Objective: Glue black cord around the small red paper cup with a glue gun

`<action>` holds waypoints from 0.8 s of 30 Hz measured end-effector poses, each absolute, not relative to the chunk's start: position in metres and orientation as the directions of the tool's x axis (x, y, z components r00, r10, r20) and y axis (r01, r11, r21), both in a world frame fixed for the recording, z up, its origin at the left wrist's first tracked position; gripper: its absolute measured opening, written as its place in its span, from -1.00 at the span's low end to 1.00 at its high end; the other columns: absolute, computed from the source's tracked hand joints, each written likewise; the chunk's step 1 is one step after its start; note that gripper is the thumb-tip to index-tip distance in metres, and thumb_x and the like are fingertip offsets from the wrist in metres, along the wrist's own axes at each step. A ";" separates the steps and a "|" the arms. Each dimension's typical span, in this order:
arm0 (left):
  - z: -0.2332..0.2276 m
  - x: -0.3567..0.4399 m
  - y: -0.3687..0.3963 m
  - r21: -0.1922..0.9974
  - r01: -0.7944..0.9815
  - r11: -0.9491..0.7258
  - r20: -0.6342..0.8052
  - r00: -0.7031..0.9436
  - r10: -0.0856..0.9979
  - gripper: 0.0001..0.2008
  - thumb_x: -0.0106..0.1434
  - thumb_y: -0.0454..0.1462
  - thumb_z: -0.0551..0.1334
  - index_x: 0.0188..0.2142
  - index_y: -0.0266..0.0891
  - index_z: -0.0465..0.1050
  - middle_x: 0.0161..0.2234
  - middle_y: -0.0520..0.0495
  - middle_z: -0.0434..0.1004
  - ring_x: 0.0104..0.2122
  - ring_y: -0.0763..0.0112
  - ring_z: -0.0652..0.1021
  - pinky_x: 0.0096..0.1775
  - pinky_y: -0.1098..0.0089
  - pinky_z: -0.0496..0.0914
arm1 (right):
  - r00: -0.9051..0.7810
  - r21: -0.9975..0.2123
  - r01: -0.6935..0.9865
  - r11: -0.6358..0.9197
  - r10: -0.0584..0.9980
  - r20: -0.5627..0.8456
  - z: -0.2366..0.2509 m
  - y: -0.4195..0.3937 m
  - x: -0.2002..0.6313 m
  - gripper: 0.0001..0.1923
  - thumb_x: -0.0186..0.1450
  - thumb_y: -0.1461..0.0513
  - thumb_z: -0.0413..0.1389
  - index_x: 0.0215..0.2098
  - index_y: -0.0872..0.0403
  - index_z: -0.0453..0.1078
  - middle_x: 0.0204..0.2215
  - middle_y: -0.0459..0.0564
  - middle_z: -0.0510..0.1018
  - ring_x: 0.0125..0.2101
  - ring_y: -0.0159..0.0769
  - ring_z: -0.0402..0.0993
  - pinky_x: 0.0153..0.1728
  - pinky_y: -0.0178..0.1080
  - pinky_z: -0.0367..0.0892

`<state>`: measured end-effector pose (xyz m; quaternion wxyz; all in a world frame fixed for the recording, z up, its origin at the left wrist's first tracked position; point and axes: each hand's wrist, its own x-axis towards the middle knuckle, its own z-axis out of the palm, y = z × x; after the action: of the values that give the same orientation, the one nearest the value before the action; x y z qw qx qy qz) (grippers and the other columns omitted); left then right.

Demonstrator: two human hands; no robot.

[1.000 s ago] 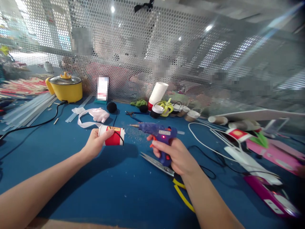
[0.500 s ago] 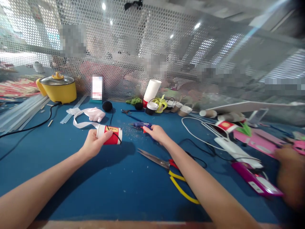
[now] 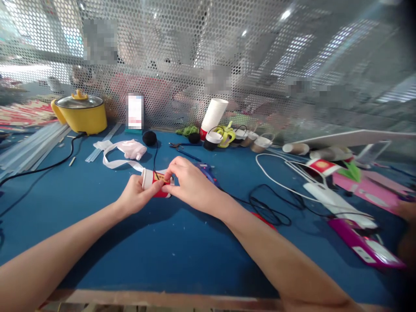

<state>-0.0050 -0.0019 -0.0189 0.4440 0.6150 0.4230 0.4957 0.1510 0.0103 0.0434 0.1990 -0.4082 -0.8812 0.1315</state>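
Observation:
A red and white paper cup [image 3: 147, 179] lies sideways in my left hand [image 3: 136, 195], whose fingers wrap it with the thumb across its printed side. Black yarn [image 3: 156, 161] runs from a black yarn ball [image 3: 149, 138] down to the cup. My right hand [image 3: 186, 184] is closed in a pinch on the yarn at the cup's base end; the fingertips partly hide the spot. Just behind that hand a blue glue gun [image 3: 208, 172] rests on the table. White ribbon [image 3: 121, 164] and a pink wrapped bundle [image 3: 132, 149] lie beyond the cup.
Scissors with a red handle [image 3: 264, 220] lie mostly under my right forearm. A yellow pot [image 3: 82, 119] and plastic strips stand left. Stacked cups [image 3: 214, 115], small baskets and pliers line the back. Cables, a purple box [image 3: 364, 247] and another person's hand [image 3: 406, 212] are right.
My right hand has let go of the glue gun, leaving it on the table, and moved left to the cup. The cup stays in my left hand. The view has shifted slightly.

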 end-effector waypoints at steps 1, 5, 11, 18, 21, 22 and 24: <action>-0.019 -0.005 -0.002 0.964 0.094 -0.247 0.231 0.155 0.961 -0.71 0.06 -0.13 0.24 -0.63 -0.30 0.45 -0.66 0.01 0.42 -0.61 0.48 0.39 -0.58 0.51 0.25 | -0.582 -0.380 0.680 0.627 0.777 0.240 0.040 0.011 0.150 -0.91 0.09 0.37 0.16 -0.49 0.13 0.32 -0.37 -0.01 0.35 -0.28 -0.30 0.30 -0.22 -0.22 0.26; -0.019 -0.005 -0.001 0.974 0.090 -0.207 0.192 0.157 0.969 -0.63 0.08 -0.10 0.20 -0.71 -0.29 0.35 -0.70 0.05 0.34 -0.67 0.57 0.28 -0.62 0.53 0.16 | -0.590 -0.396 0.651 0.648 0.760 0.272 0.032 0.015 0.150 -0.85 0.16 0.37 0.09 -0.56 0.12 0.27 -0.40 -0.01 0.34 -0.31 -0.31 0.30 -0.25 -0.23 0.25; -0.017 -0.005 0.002 0.998 -0.053 -0.022 0.027 0.084 0.996 -0.64 0.01 -0.05 0.24 -0.62 -0.34 0.41 -0.72 0.05 0.33 -0.69 0.57 0.28 -0.61 0.53 0.13 | -0.483 -0.674 0.519 0.526 0.831 0.277 0.036 0.015 0.157 -0.90 0.16 0.31 0.05 -0.51 0.09 0.23 -0.49 -0.10 0.37 -0.48 -0.42 0.30 -0.42 -0.31 0.25; -0.015 -0.002 0.002 0.967 -0.232 0.102 -0.089 0.066 0.994 -0.68 -0.02 -0.09 0.28 -0.59 -0.37 0.45 -0.67 0.00 0.42 -0.66 0.54 0.35 -0.57 0.53 0.20 | -0.397 -0.923 0.184 0.339 0.884 0.246 0.037 0.021 0.167 -0.85 0.08 0.28 0.14 -0.34 0.08 0.31 -0.51 -0.16 0.45 -0.43 -0.43 0.42 -0.36 -0.32 0.31; -0.014 -0.001 -0.001 0.959 -0.252 0.125 -0.107 0.085 0.991 -0.69 -0.01 -0.10 0.28 -0.56 -0.37 0.47 -0.64 -0.01 0.45 -0.64 0.52 0.37 -0.55 0.52 0.23 | -0.378 -0.935 0.147 0.324 0.892 0.249 0.034 0.021 0.168 -0.87 0.06 0.27 0.17 -0.38 0.08 0.37 -0.46 -0.14 0.49 -0.42 -0.43 0.42 -0.32 -0.30 0.34; -0.013 -0.001 -0.002 0.959 -0.251 0.128 -0.107 0.093 0.990 -0.70 -0.01 -0.10 0.28 -0.56 -0.36 0.47 -0.64 -0.01 0.45 -0.64 0.53 0.37 -0.56 0.52 0.23 | -0.367 -0.934 0.151 0.323 0.896 0.251 0.033 0.021 0.169 -0.88 0.06 0.26 0.18 -0.39 0.08 0.38 -0.46 -0.13 0.49 -0.41 -0.42 0.42 -0.32 -0.30 0.35; -0.013 -0.001 -0.004 0.962 -0.241 0.124 -0.101 0.104 0.989 -0.71 0.00 -0.11 0.28 -0.55 -0.35 0.48 -0.64 0.00 0.46 -0.64 0.53 0.37 -0.56 0.52 0.22 | -0.356 -0.931 0.158 0.329 0.898 0.257 0.032 0.022 0.169 -0.89 0.06 0.25 0.19 -0.40 0.07 0.39 -0.46 -0.14 0.50 -0.41 -0.42 0.42 -0.32 -0.30 0.35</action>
<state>-0.0009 -0.0036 -0.0130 0.6083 0.4268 0.4381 0.5059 0.1694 0.0218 0.0317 0.4223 -0.3789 -0.6973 0.4380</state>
